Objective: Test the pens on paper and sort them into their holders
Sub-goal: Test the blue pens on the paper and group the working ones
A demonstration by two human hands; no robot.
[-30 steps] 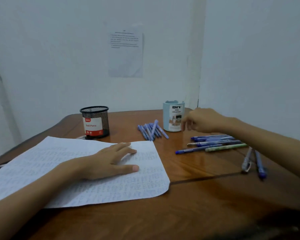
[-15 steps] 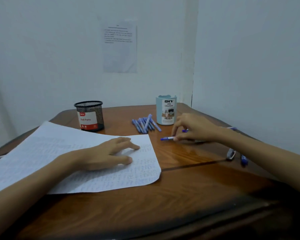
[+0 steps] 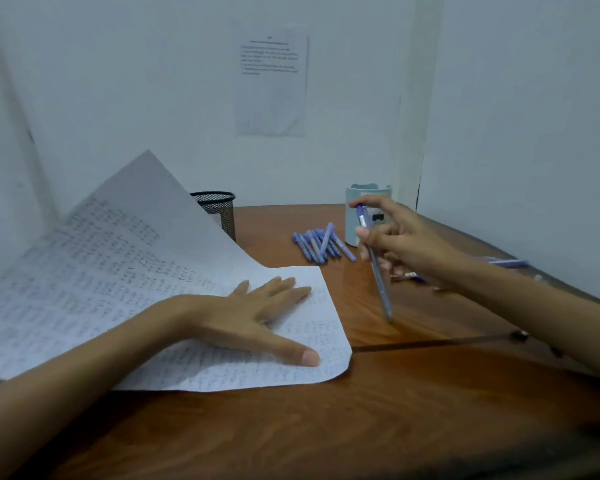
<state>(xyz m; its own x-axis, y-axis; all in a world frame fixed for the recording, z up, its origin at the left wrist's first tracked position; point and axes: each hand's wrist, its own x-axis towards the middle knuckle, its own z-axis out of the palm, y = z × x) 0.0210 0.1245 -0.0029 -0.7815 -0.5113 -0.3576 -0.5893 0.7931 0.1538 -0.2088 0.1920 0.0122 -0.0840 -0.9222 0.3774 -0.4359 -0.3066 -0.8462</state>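
You sit at plain office or study corner: wooden worktop (image 3: 395,410) set against bare white walls (image 3: 118,81), printed notice (image 3: 271,81) on wall, black mesh pen cup (image 3: 219,211), pale-blue desk organiser (image 3: 351,220), loose blue pens (image 3: 321,242), handwritten sheet (image 3: 118,271).

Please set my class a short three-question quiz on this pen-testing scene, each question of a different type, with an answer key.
1. True or false: the left hand lies flat, fingers straight, on the paper.
2. What does the right hand hold? A) a blue pen B) scissors C) nothing
3. Fill the gap: the pile of blue pens lies on the ____ beside the light blue holder.
Key: 1 true; 2 A; 3 table.
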